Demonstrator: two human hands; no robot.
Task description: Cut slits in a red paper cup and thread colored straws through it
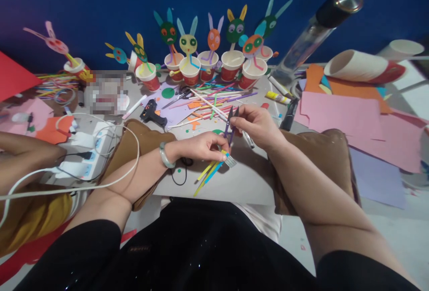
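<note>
My left hand [209,145] is closed on a small bundle of thin yellow and blue strips [212,172], which point down toward the table's near edge. A pale pronged piece [231,161], like the tines of a fork, shows just beneath its fingertips. My right hand [256,125] is close beside it, its thumb and fingers pinched on a pair of scissors [230,123] with dark, partly spread tips pointing upward. Part of the scissors is hidden by the fingers. Behind both hands lies a loose pile of coloured sticks [217,103].
Paper cups [190,74] with paper animal heads line the back. A glue gun [153,113] and another pair of scissors [177,98] lie left of the sticks. A power strip [97,152] with cables, another person's arm [30,157], a tall bottle [306,40] and pink paper [338,112] surround the workspace.
</note>
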